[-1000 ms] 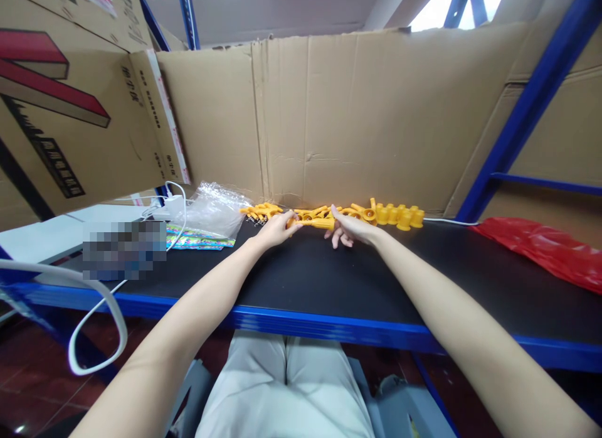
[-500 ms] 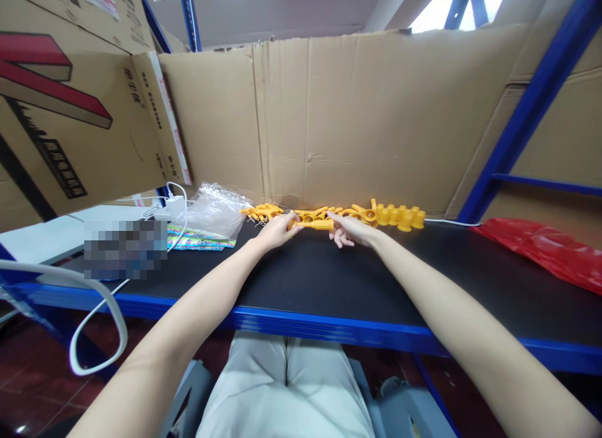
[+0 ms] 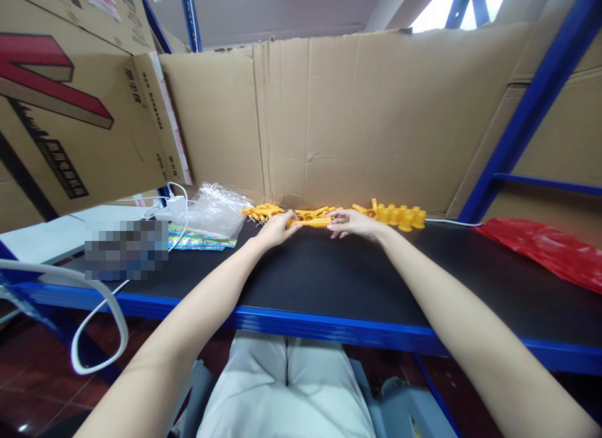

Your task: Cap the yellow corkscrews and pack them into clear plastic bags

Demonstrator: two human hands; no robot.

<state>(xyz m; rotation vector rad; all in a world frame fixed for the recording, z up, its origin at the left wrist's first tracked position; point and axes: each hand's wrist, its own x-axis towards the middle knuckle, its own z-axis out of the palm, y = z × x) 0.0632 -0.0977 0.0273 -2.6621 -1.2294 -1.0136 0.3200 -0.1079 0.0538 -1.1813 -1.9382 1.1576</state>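
Both hands are working at the far edge of the counter [image 3: 329, 281], close against the cardboard wall [image 3: 352, 124]. The left hand [image 3: 277, 228] is pinching one end of a yellow piece [image 3: 316, 222], its grip clamped on it. The right hand [image 3: 355, 223] is lying at the other end with fingers stretched, and I cannot tell whether its grip is closed. A row of upright yellow pieces [image 3: 399, 216] is already standing just right of the hands, while a loose heap [image 3: 263, 210] is lying to the left, seemingly not yet handled. Black matting is covering the counter, and blue racking [image 3: 531, 105], a clear plastic bag [image 3: 214, 209] and a red bag [image 3: 540, 246] are flanking it.
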